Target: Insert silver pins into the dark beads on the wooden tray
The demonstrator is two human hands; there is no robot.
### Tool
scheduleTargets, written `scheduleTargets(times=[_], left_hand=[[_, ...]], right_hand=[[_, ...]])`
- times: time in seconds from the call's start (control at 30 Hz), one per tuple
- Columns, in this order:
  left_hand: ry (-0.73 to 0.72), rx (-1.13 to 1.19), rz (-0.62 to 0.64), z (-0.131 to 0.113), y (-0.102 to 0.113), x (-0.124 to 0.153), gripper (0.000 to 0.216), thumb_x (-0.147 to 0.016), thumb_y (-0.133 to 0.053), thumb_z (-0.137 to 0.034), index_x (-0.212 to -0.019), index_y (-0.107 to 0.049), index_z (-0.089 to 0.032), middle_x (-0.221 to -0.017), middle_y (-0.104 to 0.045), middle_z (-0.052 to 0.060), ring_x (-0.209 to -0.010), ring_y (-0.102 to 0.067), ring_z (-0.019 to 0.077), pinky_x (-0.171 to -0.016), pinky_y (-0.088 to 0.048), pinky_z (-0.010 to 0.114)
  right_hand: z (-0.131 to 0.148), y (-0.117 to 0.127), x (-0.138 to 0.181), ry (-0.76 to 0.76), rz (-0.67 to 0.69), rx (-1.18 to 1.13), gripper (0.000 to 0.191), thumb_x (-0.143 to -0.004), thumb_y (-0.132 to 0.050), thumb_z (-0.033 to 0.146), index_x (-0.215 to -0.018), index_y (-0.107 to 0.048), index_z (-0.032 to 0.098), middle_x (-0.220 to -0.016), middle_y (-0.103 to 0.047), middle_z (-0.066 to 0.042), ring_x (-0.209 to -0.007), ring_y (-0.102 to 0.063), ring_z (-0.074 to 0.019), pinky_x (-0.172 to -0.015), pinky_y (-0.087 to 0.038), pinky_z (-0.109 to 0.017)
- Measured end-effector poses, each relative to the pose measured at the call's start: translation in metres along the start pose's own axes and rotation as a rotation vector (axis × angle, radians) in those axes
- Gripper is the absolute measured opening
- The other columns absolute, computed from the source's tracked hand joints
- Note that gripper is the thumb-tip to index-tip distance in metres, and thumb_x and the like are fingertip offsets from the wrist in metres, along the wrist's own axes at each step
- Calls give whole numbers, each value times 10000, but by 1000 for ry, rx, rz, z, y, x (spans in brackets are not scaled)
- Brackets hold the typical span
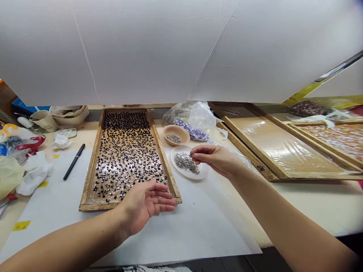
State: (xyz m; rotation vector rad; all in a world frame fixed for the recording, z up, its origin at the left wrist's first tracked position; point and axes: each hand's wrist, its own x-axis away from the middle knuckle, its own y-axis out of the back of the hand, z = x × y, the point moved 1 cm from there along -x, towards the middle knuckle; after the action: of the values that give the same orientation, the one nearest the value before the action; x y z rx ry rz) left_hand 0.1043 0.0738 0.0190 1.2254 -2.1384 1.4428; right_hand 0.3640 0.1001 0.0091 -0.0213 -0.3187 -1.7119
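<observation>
Silver findings (185,163) on plate (203,173), right hand (218,159) pinching them, left hand (144,206) open

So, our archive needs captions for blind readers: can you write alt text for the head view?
A person's right hand pinches its fingertips over a white plate of small silver pieces, while the left hand lies open at the near end of a long wooden tray spread with dark beads.

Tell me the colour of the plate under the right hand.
The plate is white; the head view shows it best.
</observation>
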Motion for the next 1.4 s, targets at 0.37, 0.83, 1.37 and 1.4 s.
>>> scheduleTargets(times=[0.37,0.83,1.37,1.4], left_hand=[[-14,425,208,30,13,16,403,-918,-301,-285,-812,-602,-38,-730,-586,88,-672,-580,130,-737,-457,280],[-113,454,138,20,26,29,290,-855,-388,-154,-712,-617,-49,-703,-573,61,-639,-528,97,-664,-427,222],[-198,84,29,21,32,34,65,-723,-642,-112,-782,-631,-87,-708,-570,29,-627,-503,83,-581,-337,217],[-203,59,29,21,32,34,68,-712,-659,-116,-767,-630,-87,-695,-561,24,-613,-491,77,-579,-332,216]], right_hand=[[32,-122,99,858,511,659,277,-831,-411,32,-866,-657,152,-861,-668,-80,-758,-587,-147,-659,-491,-269],[40,-144,93,1021,450,683,280,-832,-418,18,-743,-647,153,-714,-608,-53,-703,-459,-152,-592,-404,-259],[29,-134,100,1097,146,824,357,-861,-406,50,-1210,-450,112,-799,-661,-66,-688,-558,-168,-605,-470,-303],[30,-134,102,1128,129,876,417,-865,-394,47,-1280,-392,97,-808,-666,-76,-706,-575,-180,-613,-480,-318]])
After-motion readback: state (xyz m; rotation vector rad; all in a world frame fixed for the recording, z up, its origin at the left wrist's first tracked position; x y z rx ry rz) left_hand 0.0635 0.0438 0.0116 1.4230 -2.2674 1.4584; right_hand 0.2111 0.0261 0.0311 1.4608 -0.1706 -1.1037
